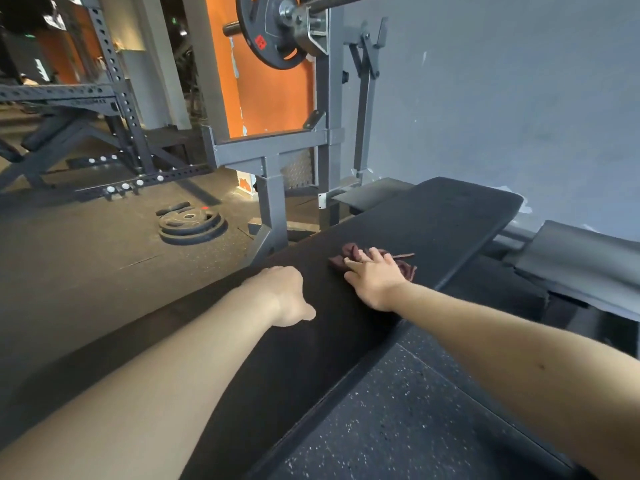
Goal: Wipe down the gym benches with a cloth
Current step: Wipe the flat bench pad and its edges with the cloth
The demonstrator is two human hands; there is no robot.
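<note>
A long black padded bench (pixel 443 216) runs from the bottom left toward the far right. A crumpled dark maroon cloth (pixel 349 252) lies on its pad near the middle. My right hand (pixel 375 277) lies flat on top of the cloth, fingers spread and pressing it onto the pad. My left hand (pixel 289 294) grips the bench's left edge, with the fingers curled over the side and hidden, the thumb on the pad. Part of the cloth is covered by my right hand.
A grey steel rack (pixel 273 147) stands beyond the bench's left side, carrying a barbell with a black weight plate (pixel 268 32) overhead. Stacked weight plates (pixel 192 223) lie on the floor at left. A grey wall (pixel 502 98) is behind, speckled rubber flooring (pixel 398 427) at right.
</note>
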